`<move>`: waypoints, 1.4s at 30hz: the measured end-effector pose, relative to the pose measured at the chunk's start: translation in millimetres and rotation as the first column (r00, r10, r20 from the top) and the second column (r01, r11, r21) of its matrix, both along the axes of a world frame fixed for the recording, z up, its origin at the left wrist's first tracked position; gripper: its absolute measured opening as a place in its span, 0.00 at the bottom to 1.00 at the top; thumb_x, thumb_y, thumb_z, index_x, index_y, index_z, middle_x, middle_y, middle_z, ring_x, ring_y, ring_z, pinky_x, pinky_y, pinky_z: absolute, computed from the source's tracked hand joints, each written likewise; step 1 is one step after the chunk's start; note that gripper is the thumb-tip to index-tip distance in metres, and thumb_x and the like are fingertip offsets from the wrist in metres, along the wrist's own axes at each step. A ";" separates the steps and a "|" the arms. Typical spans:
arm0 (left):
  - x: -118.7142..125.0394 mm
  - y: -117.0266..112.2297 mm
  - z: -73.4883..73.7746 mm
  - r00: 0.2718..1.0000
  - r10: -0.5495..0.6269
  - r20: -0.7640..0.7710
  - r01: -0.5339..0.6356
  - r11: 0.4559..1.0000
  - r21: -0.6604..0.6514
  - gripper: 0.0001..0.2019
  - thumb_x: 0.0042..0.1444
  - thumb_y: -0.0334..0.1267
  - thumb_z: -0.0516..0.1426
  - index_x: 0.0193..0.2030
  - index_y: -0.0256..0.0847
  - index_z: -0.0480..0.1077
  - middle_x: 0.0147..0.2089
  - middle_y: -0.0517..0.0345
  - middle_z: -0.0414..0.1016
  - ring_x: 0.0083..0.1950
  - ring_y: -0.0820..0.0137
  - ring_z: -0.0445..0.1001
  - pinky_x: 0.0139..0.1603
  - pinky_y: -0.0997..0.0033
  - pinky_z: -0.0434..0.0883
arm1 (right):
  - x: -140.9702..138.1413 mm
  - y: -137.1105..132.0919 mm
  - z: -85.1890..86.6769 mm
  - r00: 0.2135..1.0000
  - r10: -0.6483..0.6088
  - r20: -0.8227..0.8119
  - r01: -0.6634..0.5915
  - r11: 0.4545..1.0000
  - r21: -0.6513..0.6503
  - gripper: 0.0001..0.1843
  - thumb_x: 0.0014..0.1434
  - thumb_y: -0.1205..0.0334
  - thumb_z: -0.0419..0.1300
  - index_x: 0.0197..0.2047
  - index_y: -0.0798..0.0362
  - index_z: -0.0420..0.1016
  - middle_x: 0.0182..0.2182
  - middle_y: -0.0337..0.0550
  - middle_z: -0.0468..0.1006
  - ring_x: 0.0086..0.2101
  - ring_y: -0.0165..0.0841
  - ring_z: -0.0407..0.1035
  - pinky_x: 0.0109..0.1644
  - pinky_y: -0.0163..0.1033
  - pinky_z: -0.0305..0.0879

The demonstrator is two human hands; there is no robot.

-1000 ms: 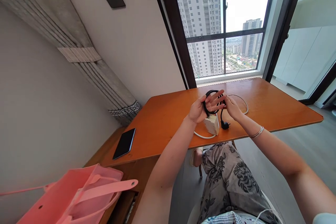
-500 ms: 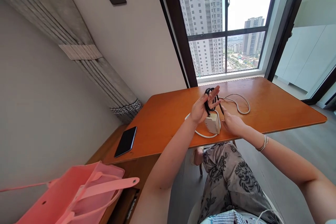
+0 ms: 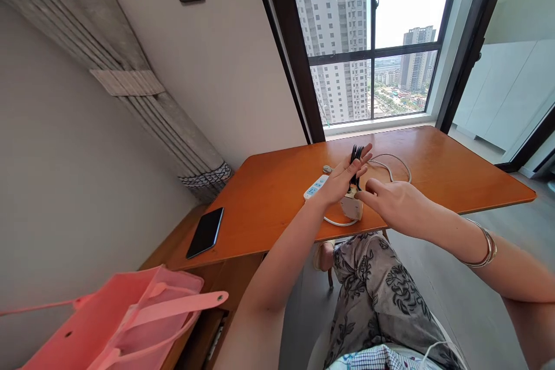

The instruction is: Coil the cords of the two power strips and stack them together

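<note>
Our left hand (image 3: 340, 184) holds the coiled black cord (image 3: 356, 156) edge-on and upright above the worktop (image 3: 269, 196), fingers stretched along its long axis. Our right hand (image 3: 392, 202) sits just beside and below it, fingers curled; we cannot tell whether they pinch anything. We count one coil, one white adapter (image 3: 351, 208) and one power strip (image 3: 315, 186).

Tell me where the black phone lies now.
In the head view, the black phone lies flat near the left end of the wooden table, beyond the pink bag.
</note>
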State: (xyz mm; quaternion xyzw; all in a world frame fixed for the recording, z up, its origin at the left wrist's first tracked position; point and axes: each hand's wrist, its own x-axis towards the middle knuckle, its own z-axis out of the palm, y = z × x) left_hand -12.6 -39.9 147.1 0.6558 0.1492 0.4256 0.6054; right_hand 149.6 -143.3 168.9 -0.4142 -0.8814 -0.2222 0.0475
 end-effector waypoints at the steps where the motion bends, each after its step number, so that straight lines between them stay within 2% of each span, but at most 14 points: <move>1: 0.2 -0.7 0.7 1.000 -0.006 -0.013 0.006 1.000 0.009 0.27 0.54 0.61 0.62 0.56 0.50 0.74 0.75 0.53 0.59 0.72 0.51 0.61 0.67 0.54 0.64 | 2.2 0.0 4.4 0.999 0.053 -0.013 -0.053 0.998 0.031 0.14 0.63 0.74 0.54 0.49 0.56 0.73 0.39 0.50 0.77 0.30 0.31 0.71 0.31 0.36 0.58; 6: 0.7 -4.3 2.6 0.989 0.098 -0.113 -0.085 0.990 0.110 0.27 0.56 0.60 0.61 0.55 0.43 0.74 0.53 0.50 0.80 0.49 0.64 0.78 0.50 0.67 0.72 | 9.9 7.1 25.0 0.959 0.270 -0.085 -0.232 0.922 0.311 0.13 0.67 0.74 0.51 0.37 0.53 0.75 0.35 0.45 0.79 0.37 0.33 0.71 0.43 0.40 0.61; 9: 2.6 -8.1 0.2 0.982 0.064 -0.181 -0.050 0.996 0.077 0.24 0.60 0.62 0.56 0.42 0.39 0.74 0.31 0.55 0.79 0.28 0.71 0.72 0.30 0.71 0.67 | 14.2 16.0 34.7 0.931 0.333 -0.148 -0.238 0.863 0.446 0.11 0.68 0.69 0.54 0.39 0.49 0.77 0.37 0.42 0.80 0.40 0.35 0.70 0.48 0.43 0.62; 11: 4.0 -10.3 -1.5 0.976 -0.060 -0.208 0.064 0.998 0.014 0.29 0.59 0.68 0.51 0.34 0.39 0.70 0.22 0.57 0.73 0.20 0.73 0.66 0.23 0.71 0.61 | 18.4 25.8 37.0 0.904 0.348 -0.248 -0.211 0.868 0.451 0.06 0.67 0.62 0.59 0.45 0.47 0.77 0.45 0.44 0.79 0.47 0.39 0.69 0.53 0.47 0.63; 15: 4.0 -10.3 -1.4 0.960 -0.219 -0.174 0.211 0.975 -0.065 0.32 0.52 0.73 0.52 0.35 0.40 0.66 0.18 0.62 0.67 0.16 0.74 0.62 0.19 0.73 0.55 | 29.3 53.3 28.7 0.795 0.333 -0.508 -0.231 0.939 0.254 0.25 0.64 0.49 0.62 0.62 0.45 0.70 0.60 0.52 0.69 0.58 0.47 0.64 0.57 0.54 0.65; 18: 2.8 -8.0 1.9 0.965 -0.206 -0.163 0.195 0.977 -0.079 0.27 0.49 0.64 0.62 0.38 0.41 0.64 0.19 0.66 0.65 0.15 0.76 0.61 0.18 0.75 0.52 | 33.4 72.4 15.9 0.623 0.302 -0.722 -0.382 0.922 0.056 0.29 0.68 0.49 0.56 0.69 0.45 0.61 0.60 0.52 0.68 0.53 0.42 0.68 0.54 0.50 0.70; 21: 3.3 -7.6 7.0 0.968 -0.212 -0.137 0.196 0.973 -0.119 0.25 0.52 0.61 0.62 0.38 0.40 0.64 0.21 0.66 0.67 0.13 0.79 0.57 0.17 0.76 0.49 | 29.9 83.0 4.0 0.374 0.153 -0.915 -0.515 0.854 -0.068 0.30 0.69 0.47 0.53 0.71 0.43 0.57 0.58 0.49 0.71 0.43 0.34 0.71 0.45 0.43 0.73; 25: 2.4 -7.5 13.1 0.961 -0.270 -0.064 0.255 0.949 -0.184 0.25 0.51 0.59 0.64 0.32 0.39 0.61 0.29 0.58 0.74 0.13 0.84 0.53 0.15 0.78 0.46 | 21.8 87.5 -5.4 0.065 -0.093 -0.994 -0.551 0.827 -0.113 0.30 0.64 0.39 0.57 0.64 0.44 0.66 0.48 0.43 0.76 0.41 0.33 0.72 0.44 0.39 0.73; 27: 0.6 -5.8 14.3 0.957 -0.291 -0.022 0.279 0.934 -0.222 0.26 0.51 0.59 0.64 0.31 0.40 0.59 0.29 0.59 0.73 0.13 0.85 0.51 0.15 0.79 0.46 | 20.1 89.8 -7.7 -0.024 -0.209 -0.978 -0.555 0.817 -0.160 0.29 0.59 0.36 0.60 0.56 0.46 0.72 0.42 0.41 0.78 0.40 0.33 0.72 0.44 0.40 0.72; 30: -1.5 -2.1 14.2 0.954 -0.298 -0.004 0.285 0.915 -0.285 0.23 0.56 0.57 0.61 0.31 0.39 0.60 0.24 0.63 0.68 0.12 0.84 0.50 0.14 0.81 0.46 | 19.1 95.6 -10.6 -0.028 -0.332 -0.943 -0.606 0.756 -0.248 0.30 0.54 0.30 0.62 0.41 0.50 0.77 0.33 0.40 0.77 0.34 0.32 0.71 0.40 0.39 0.71; 33: -1.6 0.1 13.8 0.959 -0.284 -0.004 0.265 0.898 -0.351 0.23 0.62 0.59 0.55 0.31 0.40 0.59 0.20 0.65 0.63 0.12 0.83 0.49 0.13 0.81 0.48 | 15.5 101.8 -15.9 -0.056 -0.333 -0.941 -0.599 0.765 -0.235 0.32 0.53 0.28 0.61 0.34 0.51 0.76 0.27 0.39 0.74 0.30 0.31 0.68 0.38 0.38 0.69; 36: -1.2 -0.6 13.8 0.966 -0.258 0.003 0.240 0.895 -0.375 0.23 0.64 0.58 0.53 0.30 0.40 0.58 0.19 0.68 0.59 0.12 0.83 0.47 0.12 0.82 0.48 | 8.9 104.6 -29.8 -0.122 -0.300 -0.946 -0.601 0.781 -0.171 0.35 0.54 0.25 0.57 0.41 0.50 0.77 0.33 0.41 0.77 0.35 0.34 0.71 0.42 0.40 0.71; 39: -2.0 -2.0 14.4 0.980 -0.198 0.034 0.195 0.898 -0.395 0.23 0.63 0.58 0.54 0.29 0.41 0.56 0.19 0.69 0.56 0.12 0.84 0.47 0.13 0.83 0.48 | 2.0 101.4 -57.2 -0.167 -0.248 -0.954 -0.646 0.759 -0.085 0.43 0.54 0.21 0.51 0.58 0.47 0.70 0.50 0.47 0.77 0.48 0.39 0.73 0.53 0.45 0.71; 42: -4.1 -1.9 16.0 0.991 -0.094 0.091 0.125 0.884 -0.451 0.23 0.64 0.57 0.55 0.29 0.41 0.55 0.18 0.71 0.52 0.12 0.84 0.46 0.13 0.83 0.49 | -3.5 93.0 -91.0 -0.009 -0.255 -0.967 -0.707 0.685 -0.174 0.50 0.49 0.23 0.59 0.65 0.47 0.63 0.59 0.53 0.71 0.58 0.43 0.68 0.63 0.50 0.64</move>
